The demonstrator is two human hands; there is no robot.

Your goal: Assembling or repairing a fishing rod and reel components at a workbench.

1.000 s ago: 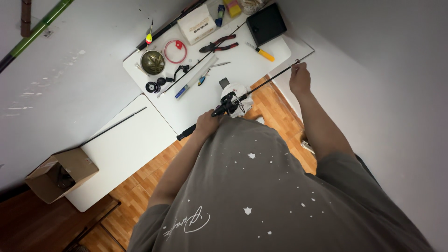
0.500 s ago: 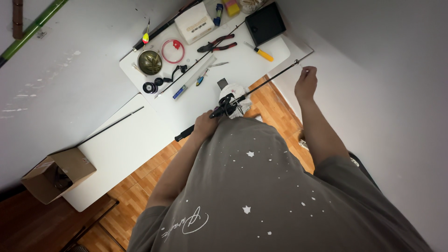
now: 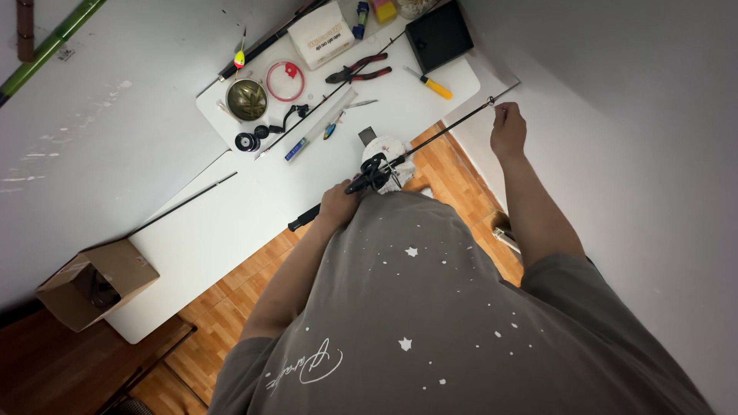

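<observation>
left hand (image 3: 338, 206) grips the fishing rod (image 3: 430, 138) handle beside the black reel (image 3: 373, 169), over the near edge of the white table (image 3: 231, 223). right hand (image 3: 508, 129) pinches near the tip. risk: thin tip may bend or strike the wall (image 3: 630, 138) just beyond the table.
</observation>
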